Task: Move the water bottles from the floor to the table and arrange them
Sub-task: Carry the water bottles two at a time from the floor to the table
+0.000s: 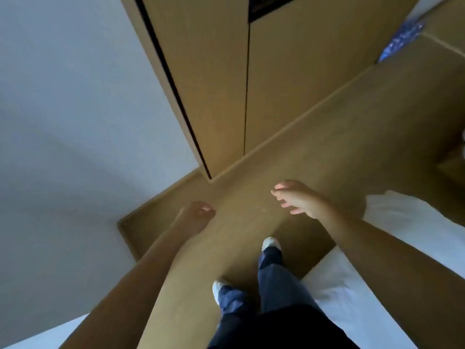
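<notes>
— Found the bottles?
— Not plainly. Made out only a blurred blue patch far right, past the wardrobe; possibly a wrapped pack, could not tell. Saw no table either.
— Expected what sort of handling, then?
— Judged light enough singly, heavy as a pack. Thin plastic, slick, soft in the wall, likely to dent under a hard squeeze. Best taken round the middle, one at a time, or from beneath if wrapped together.
— And the hands?
— Both out in front, over the brown floor, touching nothing. Left hand held lower and nearer the wall, fingers loosely curled inward, gripping nothing. Right hand reached a little farther, fingers spread and slack, palm turned down, also bare.
— Well apart from that blue patch?
— Well apart, yes. Nowhere near a grasp yet.
— Anything else close by?
— White shoes below, mid-stride by the look of it; white bed along the right, near the right forearm.
</notes>
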`<state>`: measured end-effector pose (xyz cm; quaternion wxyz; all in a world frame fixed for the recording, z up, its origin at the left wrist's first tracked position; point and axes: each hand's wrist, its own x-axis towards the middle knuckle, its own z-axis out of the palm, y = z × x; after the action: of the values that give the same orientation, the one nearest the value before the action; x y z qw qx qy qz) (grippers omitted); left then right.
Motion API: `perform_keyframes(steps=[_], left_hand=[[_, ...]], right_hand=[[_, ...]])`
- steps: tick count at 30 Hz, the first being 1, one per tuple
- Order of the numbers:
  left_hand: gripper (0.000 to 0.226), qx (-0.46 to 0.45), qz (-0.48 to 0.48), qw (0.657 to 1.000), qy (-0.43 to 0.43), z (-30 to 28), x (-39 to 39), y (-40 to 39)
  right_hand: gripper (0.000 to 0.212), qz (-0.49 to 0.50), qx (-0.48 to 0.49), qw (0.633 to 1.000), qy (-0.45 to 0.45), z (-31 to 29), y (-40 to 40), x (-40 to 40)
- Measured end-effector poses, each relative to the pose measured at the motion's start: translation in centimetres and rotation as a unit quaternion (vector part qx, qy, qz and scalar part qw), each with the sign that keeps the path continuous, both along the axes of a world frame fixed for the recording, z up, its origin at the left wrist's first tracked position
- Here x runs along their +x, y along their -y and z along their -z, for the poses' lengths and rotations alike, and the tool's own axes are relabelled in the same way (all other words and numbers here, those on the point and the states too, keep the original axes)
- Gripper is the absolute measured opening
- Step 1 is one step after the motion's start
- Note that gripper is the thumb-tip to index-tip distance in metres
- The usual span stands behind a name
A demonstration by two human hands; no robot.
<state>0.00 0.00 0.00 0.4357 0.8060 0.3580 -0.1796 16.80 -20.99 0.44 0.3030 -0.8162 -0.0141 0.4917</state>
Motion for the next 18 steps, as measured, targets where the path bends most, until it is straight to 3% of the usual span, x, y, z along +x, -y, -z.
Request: perform_keyframes(steps=[5, 10, 18], left_hand=[[0.010, -0.041, 0.058, 0.997, -0.008, 1.5, 8.0, 5.2], [0.025, -0.043, 0.084, 0.995, -0.032, 2.2, 18.4, 10.7], [0.028, -0.053, 0.125, 0.990, -0.046, 2.6, 37.0, 19.1]], right_hand=[[0.038, 0.085, -0.017, 0.996, 0.018, 1.9, 6.9, 5.0], [0.025, 0.131, -0.035, 0.991, 0.014, 2.8, 12.7, 12.6], [0.005, 0.268, 0.035, 0.963, 0.005, 2.0, 24.0, 26.0]])
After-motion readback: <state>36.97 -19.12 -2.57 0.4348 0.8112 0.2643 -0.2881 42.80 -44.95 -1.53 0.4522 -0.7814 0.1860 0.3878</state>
